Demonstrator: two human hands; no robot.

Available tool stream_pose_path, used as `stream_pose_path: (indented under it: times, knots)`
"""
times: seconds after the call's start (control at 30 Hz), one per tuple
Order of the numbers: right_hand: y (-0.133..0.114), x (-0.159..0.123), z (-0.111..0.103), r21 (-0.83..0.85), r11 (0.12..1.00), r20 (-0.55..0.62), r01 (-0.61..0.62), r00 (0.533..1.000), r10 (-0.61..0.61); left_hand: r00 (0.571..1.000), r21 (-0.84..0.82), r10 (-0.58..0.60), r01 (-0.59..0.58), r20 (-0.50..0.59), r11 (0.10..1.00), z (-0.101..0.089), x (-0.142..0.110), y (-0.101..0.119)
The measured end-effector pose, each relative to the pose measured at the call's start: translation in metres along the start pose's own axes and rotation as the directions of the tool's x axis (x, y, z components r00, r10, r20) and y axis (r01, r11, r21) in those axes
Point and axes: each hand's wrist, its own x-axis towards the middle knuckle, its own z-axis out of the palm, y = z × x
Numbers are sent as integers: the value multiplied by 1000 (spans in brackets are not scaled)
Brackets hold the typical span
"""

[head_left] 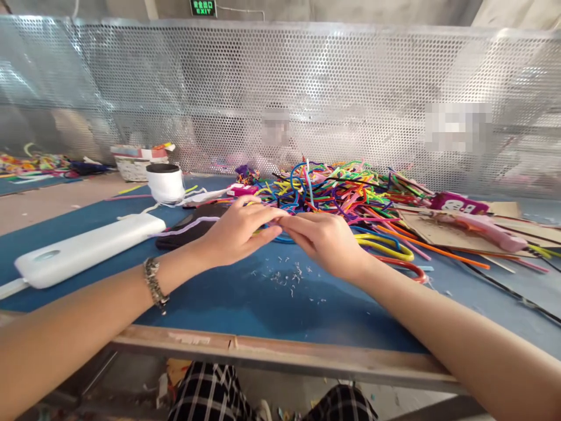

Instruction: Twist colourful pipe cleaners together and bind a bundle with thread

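My left hand (239,231) and my right hand (324,237) meet above the blue table mat, fingertips touching. Fingers on both are closed, and whatever they pinch is hidden or too small to name. A lavender cord (193,222) runs over a dark, flat object (169,240) and passes out of sight at my left hand. Just beyond the hands lies a tangled heap of coloured cords (333,187). Small white scraps (287,275) are scattered on the mat below them.
At left lies a white power strip (92,248), with a white thread spool (165,184) behind it. A pink-handled tool (495,231) and a magenta box (460,203) are at right on cardboard. A perforated metal screen (350,76) closes off the back; the wooden table edge (284,351) is nearest me.
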Motion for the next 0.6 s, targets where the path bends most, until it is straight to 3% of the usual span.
stream_pose_path:
  times: [0.1, 0.2, 0.3, 0.47, 0.53, 0.6]
  knots:
    - [3, 0, -1, -56, 998, -50, 22, 998, -25, 974, -262, -193, 219, 122, 940, 2, -1, -4]
    - [8, 1, -2, -75, 997, -73, -6, 997, 1, 954, -391, -240, 293, 179, 872, 1, 0, -9]
    - [9, 1, -1, -61, 997, -52, -38, 998, 35, 958, -438, -237, 286, 163, 852, -1, 2, -10]
    - [5, 1, -4, -48, 993, 58, -104, 993, 106, 981, -322, -196, 180, -18, 930, -3, 1, -7]
    - [2, 2, -5, 44, 990, 96, -133, 987, 128, 984, -270, -163, 140, -65, 953, -3, 1, -7]
    - [1, 3, -6, 262, 946, 140, -191, 977, 159, 988, -212, -105, 79, -116, 974, -4, 0, -8]
